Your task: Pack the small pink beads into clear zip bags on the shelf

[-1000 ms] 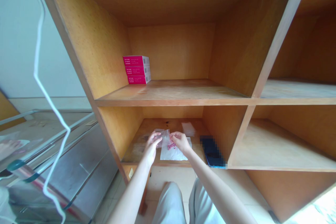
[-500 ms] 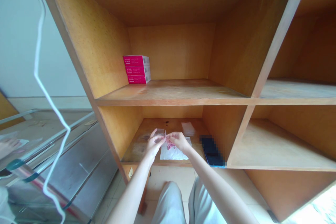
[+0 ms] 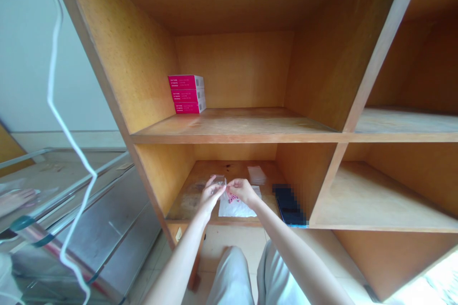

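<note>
My left hand (image 3: 209, 198) pinches a small clear plastic bag (image 3: 220, 179) over the lower shelf, thumb and forefinger closed and other fingers raised. Close against it, my right hand (image 3: 242, 190) is closed in a pinch at the bag's edge. What sits between the right fingertips is too small to make out. Just below the hands, pink-red beads (image 3: 233, 198) lie in a little heap on a white sheet (image 3: 238, 211). The right hand partly covers them.
Clear plastic bags (image 3: 256, 174) lie farther back on the lower shelf (image 3: 211, 167). A dark, blurred-out flat object (image 3: 288, 206) rests at the right. Three pink boxes (image 3: 186, 95) are stacked above. Left, a white cable (image 3: 71, 140) hangs before a table where another person's hand (image 3: 17, 199) rests.
My fingertips have shifted slightly at the bag, and more of the clear bag shows beside my left hand. At the far left, the other person's hand has moved a little to the right.
</note>
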Motion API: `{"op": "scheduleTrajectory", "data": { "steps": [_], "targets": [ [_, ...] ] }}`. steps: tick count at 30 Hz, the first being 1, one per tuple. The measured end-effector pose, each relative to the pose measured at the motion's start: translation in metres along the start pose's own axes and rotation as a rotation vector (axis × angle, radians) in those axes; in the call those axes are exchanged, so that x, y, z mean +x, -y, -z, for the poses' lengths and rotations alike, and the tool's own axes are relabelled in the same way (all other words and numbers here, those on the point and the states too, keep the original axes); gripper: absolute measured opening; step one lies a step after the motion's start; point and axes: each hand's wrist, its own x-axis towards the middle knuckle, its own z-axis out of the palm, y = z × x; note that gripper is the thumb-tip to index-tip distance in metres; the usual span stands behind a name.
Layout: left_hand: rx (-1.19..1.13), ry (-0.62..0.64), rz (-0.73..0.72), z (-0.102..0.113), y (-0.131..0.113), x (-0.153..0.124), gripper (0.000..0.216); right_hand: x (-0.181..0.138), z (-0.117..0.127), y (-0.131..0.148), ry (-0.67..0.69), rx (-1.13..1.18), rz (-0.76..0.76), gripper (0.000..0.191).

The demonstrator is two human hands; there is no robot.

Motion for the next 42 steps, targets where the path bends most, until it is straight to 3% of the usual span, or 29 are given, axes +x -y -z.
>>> {"op": "scheduleTrajectory", "data": {
  "steps": [9,16,22,38,42],
  "targets": [
    [0.032,-0.038,0.001,-0.006,0.009,0.004,0.023,0.003,0.005,-0.003,0.024,-0.199,0.081,0.014],
    [0.204,-0.177,-0.024,-0.015,0.012,0.005,0.013,0.007,0.001,-0.004,-0.095,-0.538,0.093,0.012],
    [0.27,-0.222,-0.066,-0.019,0.015,0.006,0.015,0.004,-0.003,0.002,-0.173,-0.757,0.091,0.01],
    [0.219,-0.309,-0.029,-0.02,0.012,0.005,0.011,0.008,0.0,-0.004,-0.349,-0.946,-0.077,0.008],
    [0.233,-0.314,0.001,-0.021,0.013,0.004,0.01,0.006,0.0,-0.005,-0.344,-0.936,0.02,0.016]
  ]
}}
